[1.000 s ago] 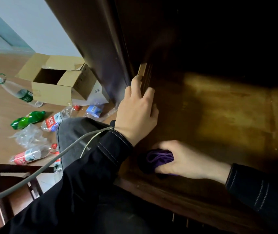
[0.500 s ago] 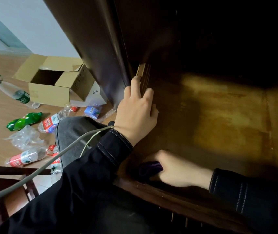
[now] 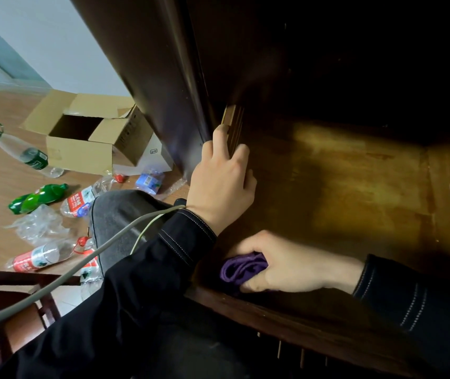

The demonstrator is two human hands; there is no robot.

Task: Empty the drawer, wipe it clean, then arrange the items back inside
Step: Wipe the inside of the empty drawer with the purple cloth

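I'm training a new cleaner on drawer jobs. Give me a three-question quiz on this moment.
1. True or false: the drawer floor that shows is bare.
2. Which hand holds the purple cloth? A) left hand B) right hand
3. Fill in: the hand without the cloth grips the drawer's ____ wall.

Key: 1 true, though the back is too dark to see. 2 B, in the near left corner. 3 left.

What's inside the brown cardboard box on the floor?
The cardboard box is open, but its inside looks dark and nothing shows. The near wall hides the bottom, so something small could sit there unseen.
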